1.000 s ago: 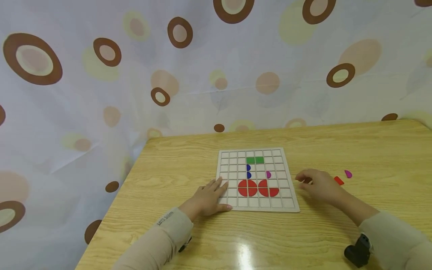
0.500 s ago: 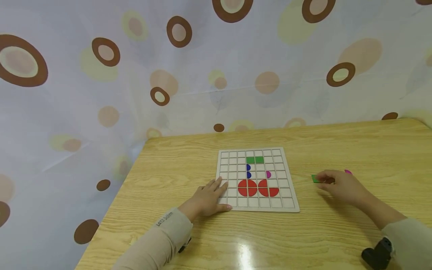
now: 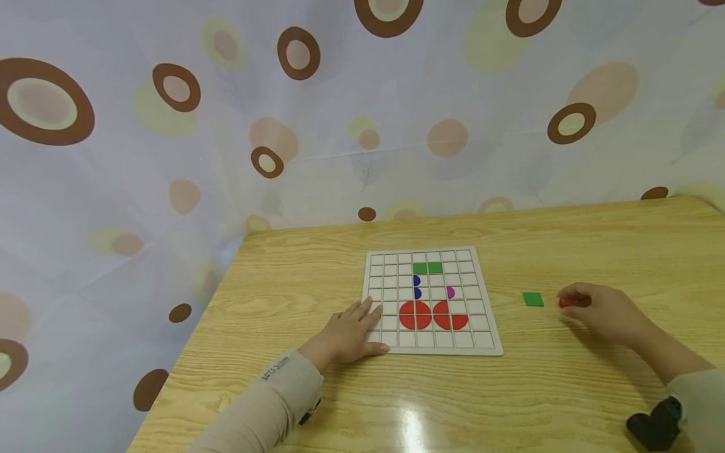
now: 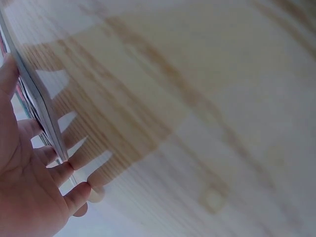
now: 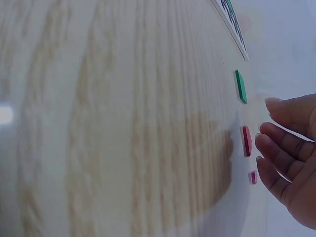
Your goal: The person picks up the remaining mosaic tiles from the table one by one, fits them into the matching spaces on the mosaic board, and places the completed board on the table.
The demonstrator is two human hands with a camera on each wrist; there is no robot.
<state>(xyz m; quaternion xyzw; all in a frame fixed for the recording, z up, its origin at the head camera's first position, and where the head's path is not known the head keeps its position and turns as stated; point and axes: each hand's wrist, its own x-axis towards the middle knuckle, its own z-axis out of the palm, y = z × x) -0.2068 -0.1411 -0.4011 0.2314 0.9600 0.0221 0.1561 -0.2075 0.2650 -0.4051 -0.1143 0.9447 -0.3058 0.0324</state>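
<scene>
My left hand (image 3: 348, 333) lies with spread fingers on the left edge of the white grid board (image 3: 396, 340). In the left wrist view, the fingers (image 4: 59, 173) are at the board's edge. My right hand (image 3: 608, 311) hovers over a red piece (image 3: 566, 302), fingertips close around it. The right wrist view has this red piece (image 5: 247, 141) lying on the table, thumb and fingers apart beside it. Left of that hand lies a green square tile (image 3: 533, 299). A small magenta piece (image 5: 253, 177) lies below the red one in the right wrist view, hidden by the hand in the head view.
On the board sit green squares (image 3: 427, 268), blue half-rounds (image 3: 417, 293), a magenta half-round (image 3: 450, 292), a red circle of quarters (image 3: 408, 308) and red quarters (image 3: 442, 322). The wooden table (image 3: 317, 264) ends at a patterned cloth (image 3: 340, 157) behind.
My right hand has moved right, from beside the board past the green tile, which is now uncovered, to the red piece. The left hand has stayed on the board.
</scene>
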